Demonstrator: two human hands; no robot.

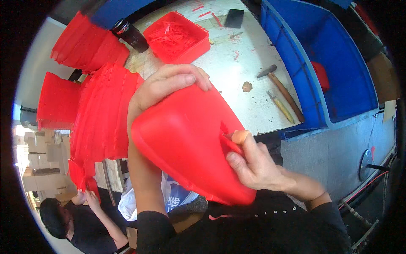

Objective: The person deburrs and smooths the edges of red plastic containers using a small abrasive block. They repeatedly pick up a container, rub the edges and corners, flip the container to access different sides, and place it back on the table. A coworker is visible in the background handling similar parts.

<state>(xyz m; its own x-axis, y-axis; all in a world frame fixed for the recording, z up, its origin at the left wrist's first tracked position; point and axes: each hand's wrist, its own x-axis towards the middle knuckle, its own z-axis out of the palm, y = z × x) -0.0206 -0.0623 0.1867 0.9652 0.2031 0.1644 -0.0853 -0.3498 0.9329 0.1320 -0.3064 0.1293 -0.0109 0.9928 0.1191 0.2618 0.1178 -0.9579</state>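
Note:
A large red molded plastic shell [182, 139] with rounded corners is tilted in front of my chest. My left hand [173, 82] is closed over its far upper edge, with the fingertips bent round the rim. Against the shell's right side, my right hand [251, 163] is closed in a pinch near a darker slot-like opening [223, 127]. A small dark-tipped tool [228, 136] pokes out by its index finger, which has an orange-tan wrap; the rest of the tool is hidden in the grip.
Red shells stand in nested stacks [101, 114] at left. On the table [224, 55] are a red tub of scraps [177, 38], a black can [130, 36], a phone [234, 18], a hammer [281, 91] and a yellow-handled knife [281, 108]. A blue bin [296, 55] stands right; a co-worker [80, 224] handles red plastic lower left.

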